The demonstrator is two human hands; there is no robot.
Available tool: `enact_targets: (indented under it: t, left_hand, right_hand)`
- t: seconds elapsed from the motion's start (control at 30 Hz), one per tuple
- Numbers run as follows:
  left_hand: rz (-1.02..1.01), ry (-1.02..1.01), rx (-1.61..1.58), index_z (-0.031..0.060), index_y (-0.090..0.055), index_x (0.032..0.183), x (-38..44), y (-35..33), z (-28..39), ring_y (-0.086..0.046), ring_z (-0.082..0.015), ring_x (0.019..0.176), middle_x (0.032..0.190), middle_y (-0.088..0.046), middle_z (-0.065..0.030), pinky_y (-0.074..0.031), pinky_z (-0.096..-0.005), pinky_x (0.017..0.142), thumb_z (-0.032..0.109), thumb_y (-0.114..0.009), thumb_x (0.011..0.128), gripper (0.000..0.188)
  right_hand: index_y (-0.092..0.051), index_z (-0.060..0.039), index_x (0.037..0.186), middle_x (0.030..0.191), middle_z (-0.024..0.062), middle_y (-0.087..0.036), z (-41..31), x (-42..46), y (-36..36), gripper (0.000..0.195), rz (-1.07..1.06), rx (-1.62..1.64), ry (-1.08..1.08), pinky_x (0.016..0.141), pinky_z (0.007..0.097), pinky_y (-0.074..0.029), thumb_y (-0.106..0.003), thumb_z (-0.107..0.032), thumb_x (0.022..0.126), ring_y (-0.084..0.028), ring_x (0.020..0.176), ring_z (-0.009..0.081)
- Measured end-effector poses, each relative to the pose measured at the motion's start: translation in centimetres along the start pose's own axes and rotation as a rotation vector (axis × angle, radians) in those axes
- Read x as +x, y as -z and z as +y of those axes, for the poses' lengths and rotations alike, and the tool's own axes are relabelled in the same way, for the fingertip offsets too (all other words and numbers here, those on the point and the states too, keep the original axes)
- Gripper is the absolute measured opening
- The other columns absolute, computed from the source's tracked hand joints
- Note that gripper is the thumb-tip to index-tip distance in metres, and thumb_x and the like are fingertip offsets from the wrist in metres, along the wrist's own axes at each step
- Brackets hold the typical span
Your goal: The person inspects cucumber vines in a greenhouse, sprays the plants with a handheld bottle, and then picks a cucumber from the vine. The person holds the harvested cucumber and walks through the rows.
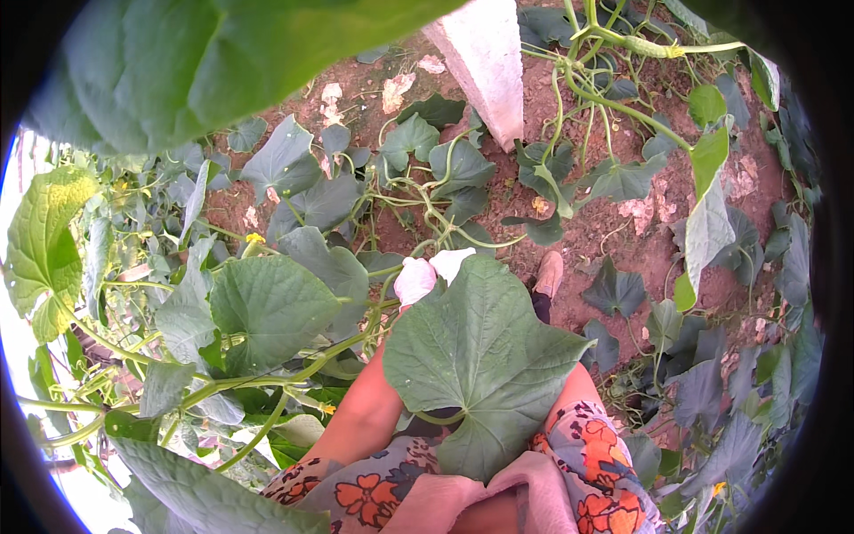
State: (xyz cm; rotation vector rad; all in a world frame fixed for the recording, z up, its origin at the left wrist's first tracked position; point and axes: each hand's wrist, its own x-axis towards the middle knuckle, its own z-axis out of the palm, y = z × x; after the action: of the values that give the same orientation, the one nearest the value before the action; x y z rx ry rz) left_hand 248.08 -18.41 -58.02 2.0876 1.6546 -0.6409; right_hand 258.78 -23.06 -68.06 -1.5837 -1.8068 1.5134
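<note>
A broad green cucumber leaf (487, 360) spreads in front of my arms and covers much of what lies between them. My left hand (415, 280) reaches forward past the leaf's upper left edge; only a pale pink and white part shows, seemingly a glove. What its fingers do is hidden. My right forearm (577, 390) goes under the leaf, and my right hand is out of sight behind it. Thick cucumber vine stems (320, 364) run beside my left forearm. A small young cucumber (303, 399) with a yellow blossom hangs near that arm.
A pale post (497, 80), apparently concrete, rises from reddish soil (587, 247) ahead. Another young cucumber (644, 47) hangs upper right. A large blurred leaf (187, 73) fills the upper left. Vines crowd both sides. One shoe (549, 274) shows on the soil.
</note>
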Motion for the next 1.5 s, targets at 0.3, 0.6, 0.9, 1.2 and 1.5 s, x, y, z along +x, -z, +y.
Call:
enact_targets:
  t: [0.3,0.6,0.9,1.2,1.5]
  left_hand:
    - [-0.004,-0.012,-0.005,0.0090,-0.061,0.103,0.0,0.1,-0.4,-0.065,-0.0364,0.089,0.105,-0.059,-0.0162,-0.052,-0.0471,0.075,0.029,-0.067,0.080,0.031]
    - [0.001,-0.065,0.079,0.0086,-0.062,0.103,1.7,0.4,-1.3,-0.066,-0.0365,0.089,0.105,-0.059,-0.0166,-0.052,-0.0467,0.075,0.030,-0.067,0.080,0.033]
    - [-0.026,-0.125,0.218,0.0082,-0.062,0.104,4.4,-0.1,-2.6,-0.066,-0.0366,0.090,0.104,-0.060,-0.0171,-0.053,-0.0464,0.076,0.031,-0.068,0.079,0.034]
    - [-0.014,-0.043,0.538,0.0015,-0.061,0.106,7.7,0.9,-3.1,-0.067,-0.0385,0.085,0.101,-0.061,-0.0217,-0.057,-0.0441,0.075,0.030,-0.072,0.077,0.042]
    - [-0.012,-0.450,-0.759,0.0023,-0.055,0.128,6.8,5.7,4.9,-0.058,-0.0275,0.105,0.112,-0.061,-0.0155,-0.043,-0.0355,0.097,-0.002,-0.047,0.088,0.040]
  right_hand:
    - [-0.062,-0.0136,0.100,0.097,0.0071,-0.065,0.2,-0.6,-0.5,0.029,0.029,0.051,-0.032,0.076,0.0392,-0.052,-0.041,-0.032,0.095,-0.065,0.085,0.0283]
    - [-0.062,-0.0115,0.098,0.094,0.0077,-0.065,6.1,-4.4,0.5,0.028,0.432,0.189,-0.337,0.076,0.0388,-0.052,-0.041,-0.031,0.095,-0.065,0.083,0.0272]
    - [-0.063,-0.0094,0.096,0.092,0.0083,-0.066,11.9,-8.2,-0.1,0.028,0.679,0.397,-0.715,0.075,0.0383,-0.052,-0.042,-0.029,0.095,-0.065,0.081,0.0261]
    - [-0.063,-0.0073,0.094,0.089,0.0089,-0.066,12.0,-9.0,-1.2,0.029,0.698,0.693,-0.744,0.075,0.0378,-0.052,-0.042,-0.027,0.095,-0.064,0.079,0.0250]
    - [-0.064,-0.0053,0.092,0.087,0.0095,-0.066,8.2,-21.7,-6.4,0.029,1.010,1.579,-0.639,0.074,0.0374,-0.053,-0.043,-0.025,0.096,-0.064,0.077,0.0239]
